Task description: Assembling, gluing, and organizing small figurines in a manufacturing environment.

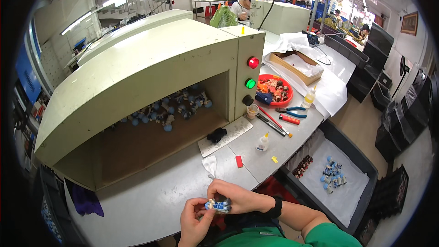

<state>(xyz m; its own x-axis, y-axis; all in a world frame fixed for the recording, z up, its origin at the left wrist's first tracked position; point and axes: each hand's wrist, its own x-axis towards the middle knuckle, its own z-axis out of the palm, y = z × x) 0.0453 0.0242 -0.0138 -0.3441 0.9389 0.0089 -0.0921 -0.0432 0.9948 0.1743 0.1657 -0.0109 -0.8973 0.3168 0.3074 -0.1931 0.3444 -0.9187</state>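
A small blue and white figurine (219, 206) with dark feet lies sideways between my two hands, close to the table's front edge. My left hand (194, 222) pinches its head end between thumb and fingers. Around the other end, the fingers of my right hand (235, 195) are closed; a black band circles that wrist. Just beyond my hands are a white cloth scrap (210, 164) and a flat red piece (239, 161) on the grey metal table (151, 210). A small glue bottle (262, 142) stands farther right, near a yellow scrap (274, 159).
Left stands a large cream machine (137, 64) with several blue-headed figurines (169, 107) inside its opening. Pliers (291, 111), brushes (274, 121), a red basket (289, 92) of parts and a yellowish bottle (309, 97) occupy the right. A dark crate (368, 190) holds more figurines. People work behind.
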